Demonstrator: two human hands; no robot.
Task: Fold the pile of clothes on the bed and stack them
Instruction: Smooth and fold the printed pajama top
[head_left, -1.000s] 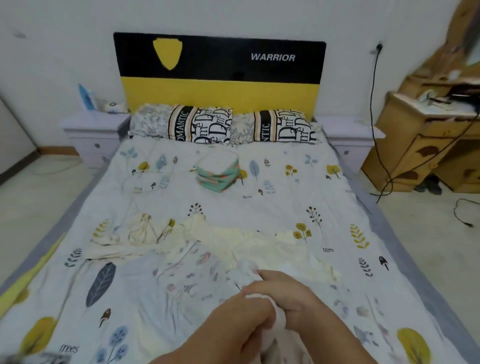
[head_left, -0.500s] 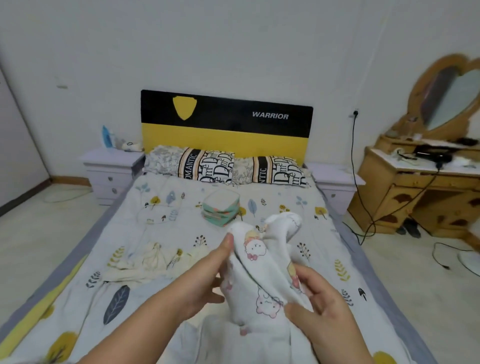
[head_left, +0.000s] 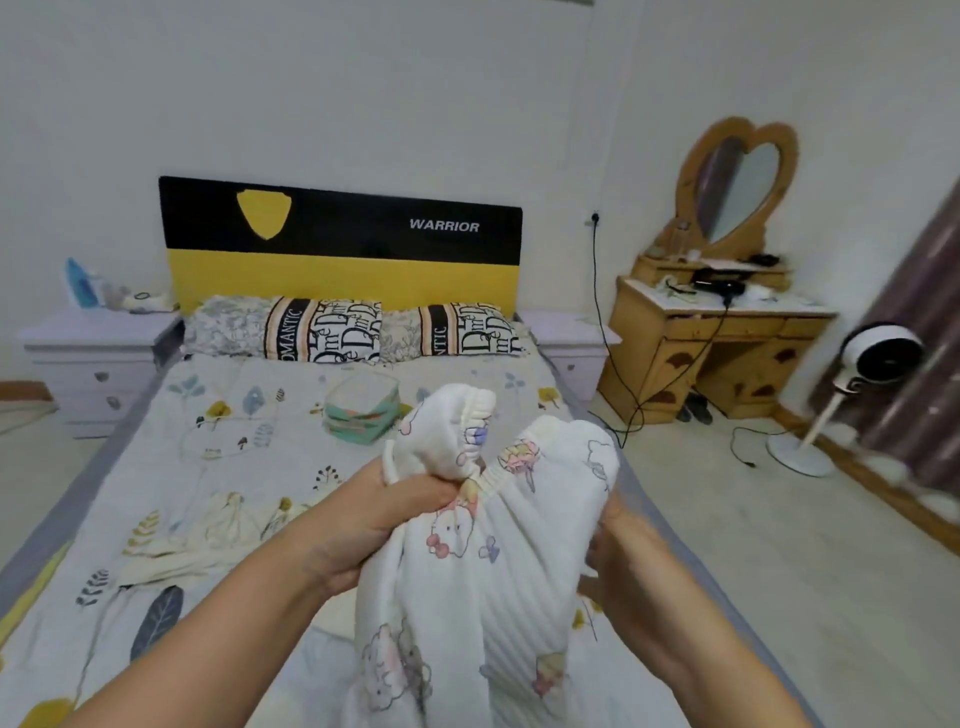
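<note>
Head view, one frame. The person holds a white ribbed-knit child's garment printed with pastel cartoon animals (head_left: 483, 566) up above the near end of the leaf-print quilted bed cover (head_left: 156, 467).

Left hand (head_left: 374, 525): fingers curled round a bunched fold just below the gathered elastic hem, at about 10 o'clock on the garment. Right hand (head_left: 618, 561): at the garment's 3 o'clock edge, thumb against the cloth; its fingers go behind the fabric, so whether it is truly pinching cannot be told for sure. The hands are apart, with the cloth hanging between them down to the bottom edge of the frame.

Other task items: a small folded mint-and-peach striped stack (head_left: 362, 413) sits near the two lettered pillows (head_left: 358, 332), at 12 o'clock from the hands. A crumpled cream-yellow garment (head_left: 202, 535) lies unfolded on the cover at 9 o'clock.

Judgement: step in hand is sorting out and opening one piece, not yet folding. The next move likely calls for finding both ends of the elastic hem, shaking the piece flat, laying it on the cover, folding it, then placing it on the stack. Cream garment remains.
</note>
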